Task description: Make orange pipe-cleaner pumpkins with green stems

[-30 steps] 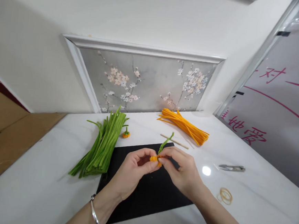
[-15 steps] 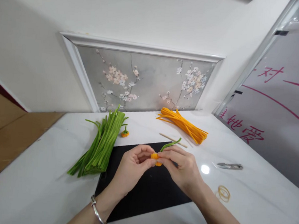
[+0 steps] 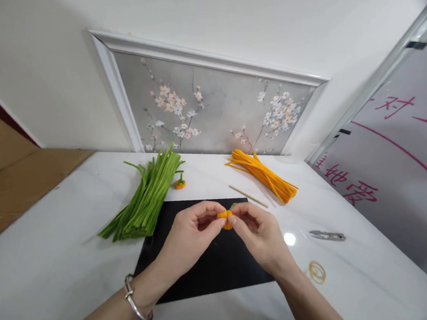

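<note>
Far left there's a bundle of fuzzy green stems (image 3: 146,199), with a finished-looking orange bit with a green stem (image 3: 180,182) just beside it. Then the person's left hand (image 3: 193,232), thumb and fingertips pinched on a small orange fuzzy piece (image 3: 226,219) up over the black mat (image 3: 212,268). Step in hand is probably shaping that piece, so the next move likely calls for light, steady fingertip pressure from both sides. The right hand (image 3: 261,235) has its other side, same tight pinch; some green (image 3: 233,205) pokes out behind, can't tell if it's attached. Further right: orange bundle (image 3: 264,176), then snips (image 3: 328,235), untouched.
</note>
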Motion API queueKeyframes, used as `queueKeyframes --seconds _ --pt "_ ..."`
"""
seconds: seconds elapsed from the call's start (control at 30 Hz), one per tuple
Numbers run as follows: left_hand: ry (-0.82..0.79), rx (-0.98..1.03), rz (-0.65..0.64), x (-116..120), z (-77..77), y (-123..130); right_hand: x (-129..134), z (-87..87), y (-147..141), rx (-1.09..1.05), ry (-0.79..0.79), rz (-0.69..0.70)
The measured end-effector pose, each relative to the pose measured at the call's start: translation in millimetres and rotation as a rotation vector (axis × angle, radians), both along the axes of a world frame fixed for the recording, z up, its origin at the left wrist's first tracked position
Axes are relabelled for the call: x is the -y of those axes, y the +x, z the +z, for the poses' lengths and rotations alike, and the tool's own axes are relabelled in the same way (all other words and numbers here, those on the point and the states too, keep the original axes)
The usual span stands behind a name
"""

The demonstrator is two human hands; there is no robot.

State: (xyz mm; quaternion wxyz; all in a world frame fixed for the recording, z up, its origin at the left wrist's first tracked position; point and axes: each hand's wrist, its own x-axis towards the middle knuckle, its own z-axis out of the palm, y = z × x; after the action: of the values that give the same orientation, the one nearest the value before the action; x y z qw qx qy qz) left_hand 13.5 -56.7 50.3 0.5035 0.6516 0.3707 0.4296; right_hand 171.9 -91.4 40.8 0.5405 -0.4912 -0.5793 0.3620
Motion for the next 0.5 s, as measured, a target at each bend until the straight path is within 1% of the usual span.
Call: queueKeyframes --seconds 0.13,0.23,0.4,0.5 --pt "-0.037 0.027 -0.022 2.9 4.7 1.2 1.1 4.5 1.1 -0.042 -0.032 0.014" --pt "-0.065 0.068 -0.026 4.1 5.6 2.0 1.5 7.1 2.1 -0.073 -0.027 0.037" --pt "0.017 -0.012 -0.008 6.3 3.2 2.5 1.5 4.2 2.0 0.031 0.010 -0.025" --pt "0.035 -0.037 -0.009 7.3 1.3 2.3 0.7 2.0 2.6 0.085 0.021 -0.043"
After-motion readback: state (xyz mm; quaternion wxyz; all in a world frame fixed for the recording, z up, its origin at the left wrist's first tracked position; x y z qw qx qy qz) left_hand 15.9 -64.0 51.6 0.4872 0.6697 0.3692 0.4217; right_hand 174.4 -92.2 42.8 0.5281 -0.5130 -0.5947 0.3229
